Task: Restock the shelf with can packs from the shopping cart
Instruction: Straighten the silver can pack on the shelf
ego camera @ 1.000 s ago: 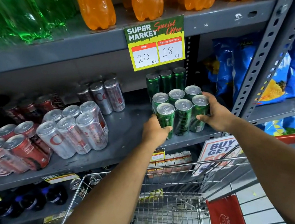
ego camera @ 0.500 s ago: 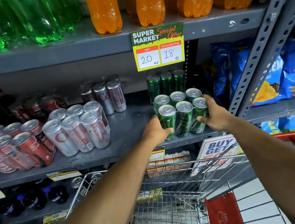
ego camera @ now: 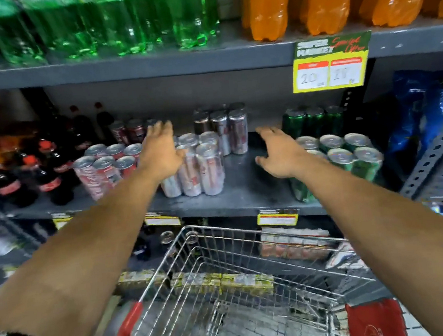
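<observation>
A green can pack [ego camera: 348, 156] stands on the grey shelf [ego camera: 245, 192] at the right, free of both hands. My right hand [ego camera: 276, 153] hovers open just left of it, fingers spread. My left hand [ego camera: 160, 152] is open over the silver can pack [ego camera: 200, 164] in the middle of the shelf, partly hiding it. A red can pack [ego camera: 104, 167] stands further left. The wire shopping cart [ego camera: 229, 291] sits below my arms; I see no can packs in it.
More silver cans [ego camera: 227, 131] and green cans [ego camera: 311, 121] stand at the shelf's back. Cola bottles [ego camera: 50, 173] fill the left. Green and orange bottles line the upper shelf, with a price sign [ego camera: 330, 64]. Blue snack bags [ego camera: 425, 122] hang right.
Both hands have let go of the green can pack, which now rests on the shelf. They have swung left and opened; the view has shifted left too.
</observation>
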A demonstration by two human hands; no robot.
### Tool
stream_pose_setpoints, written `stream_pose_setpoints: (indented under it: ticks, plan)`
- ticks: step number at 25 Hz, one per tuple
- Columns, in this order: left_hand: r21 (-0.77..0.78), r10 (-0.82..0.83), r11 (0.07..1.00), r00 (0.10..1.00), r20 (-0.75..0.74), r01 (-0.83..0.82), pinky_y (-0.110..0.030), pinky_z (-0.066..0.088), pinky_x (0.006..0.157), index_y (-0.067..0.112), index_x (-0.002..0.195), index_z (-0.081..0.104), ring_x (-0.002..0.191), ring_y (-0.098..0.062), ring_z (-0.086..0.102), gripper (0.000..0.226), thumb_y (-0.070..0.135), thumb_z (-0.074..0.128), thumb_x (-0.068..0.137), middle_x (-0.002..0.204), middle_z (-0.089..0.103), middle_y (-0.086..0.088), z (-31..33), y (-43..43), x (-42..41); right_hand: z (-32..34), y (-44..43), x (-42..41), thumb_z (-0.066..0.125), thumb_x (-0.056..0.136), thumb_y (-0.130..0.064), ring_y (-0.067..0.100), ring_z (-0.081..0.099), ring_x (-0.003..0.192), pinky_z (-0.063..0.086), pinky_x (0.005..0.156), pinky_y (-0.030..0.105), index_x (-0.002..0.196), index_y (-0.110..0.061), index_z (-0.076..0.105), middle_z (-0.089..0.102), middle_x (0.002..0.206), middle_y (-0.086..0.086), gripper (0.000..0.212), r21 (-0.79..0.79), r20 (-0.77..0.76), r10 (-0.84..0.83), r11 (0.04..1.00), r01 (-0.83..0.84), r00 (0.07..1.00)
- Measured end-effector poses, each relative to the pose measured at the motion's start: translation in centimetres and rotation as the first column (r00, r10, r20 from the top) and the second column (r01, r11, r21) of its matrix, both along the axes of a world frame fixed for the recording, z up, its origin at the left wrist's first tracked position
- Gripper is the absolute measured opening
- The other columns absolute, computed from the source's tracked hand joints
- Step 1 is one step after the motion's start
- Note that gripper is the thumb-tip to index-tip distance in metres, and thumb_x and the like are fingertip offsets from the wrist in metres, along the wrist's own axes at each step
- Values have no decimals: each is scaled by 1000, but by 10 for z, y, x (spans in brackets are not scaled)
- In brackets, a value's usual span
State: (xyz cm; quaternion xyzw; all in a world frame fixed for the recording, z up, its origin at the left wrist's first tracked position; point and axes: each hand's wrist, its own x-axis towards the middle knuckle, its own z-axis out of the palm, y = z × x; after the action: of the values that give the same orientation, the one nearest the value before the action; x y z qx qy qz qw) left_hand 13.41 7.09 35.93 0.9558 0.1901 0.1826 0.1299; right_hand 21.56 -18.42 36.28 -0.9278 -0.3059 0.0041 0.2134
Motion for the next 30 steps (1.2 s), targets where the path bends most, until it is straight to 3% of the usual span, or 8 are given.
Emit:
stream_pose_setpoints:
  ticks: [6, 8, 10, 13, 19, 23, 27, 30]
  plan:
    - [-274, -26, 962, 995, -94, -1, -32, 45, 87, 10, 134, 45, 112, -35, 60, 54, 16, 61, 83, 122, 63, -15, -32, 61, -23, -33, 93, -7, 59, 89, -21, 33, 41, 136, 32, 108, 28, 150, -15, 23, 39, 151, 17, 72, 116, -170, 93, 990, -74, 981]
    - [-389, -48, 921, 996, -74, 15, -31, 48, 92, 17, 142, 40, 108, -25, 63, 65, 19, 66, 81, 125, 64, -10, -41, 61, -16, -42, 106, -5, 57, 91, -20, 33, 47, 132, 36, 104, 27, 151, -17, 21, 46, 147, 16, 70, 157, -199, 90, 986, -59, 976]
    - [-451, -17, 893, 999, -47, -6, -38, 46, 103, 21, 147, 32, 116, -26, 60, 75, 20, 69, 81, 132, 60, -14, -47, 62, -8, -51, 116, -2, 59, 90, -21, 34, 53, 123, 39, 94, 24, 151, -20, 20, 55, 136, 19, 72, 199, -215, 83, 979, -40, 973]
    - [-479, 21, 877, 1000, -8, -22, -33, 43, 103, 18, 146, 34, 117, -25, 59, 75, 18, 71, 82, 127, 64, -13, -50, 64, -4, -61, 119, -1, 61, 90, -19, 34, 58, 112, 36, 82, 18, 150, -22, 24, 59, 125, 22, 71, 265, -191, 80, 964, -27, 978]
    - [-527, 2, 850, 1000, 12, 4, -19, 38, 96, 15, 145, 37, 112, -9, 54, 75, 15, 73, 80, 126, 61, 0, -44, 55, -7, -62, 110, -6, 57, 91, -16, 34, 53, 119, 40, 95, 30, 149, -24, 25, 50, 134, 20, 67, 274, -202, 57, 962, 0, 978]
    - [-526, -21, 850, 1000, 20, 28, -31, 42, 107, 16, 143, 42, 121, -23, 57, 75, 17, 76, 77, 133, 60, -13, -44, 37, 0, -60, 85, -2, 60, 90, -22, 34, 50, 124, 38, 99, 31, 150, -28, 22, 49, 137, 18, 70, 241, -212, 20, 970, 33, 977]
    - [-512, -53, 858, 999, 14, 52, -18, 36, 99, 17, 143, 42, 122, -17, 55, 74, 19, 74, 77, 134, 60, -5, -45, 11, 5, -62, 59, 3, 62, 89, -24, 34, 52, 121, 39, 101, 33, 149, -31, 21, 52, 131, 18, 73, 227, -234, -36, 970, 90, 972]
    - [-512, -59, 856, 998, 28, 65, -22, 40, 102, 19, 144, 40, 118, -18, 58, 74, 20, 73, 78, 129, 64, -8, -46, 3, 5, -63, 53, 2, 62, 89, -22, 32, 53, 120, 38, 100, 31, 149, -31, 21, 53, 130, 18, 74, 242, -242, -48, 964, 109, 969]
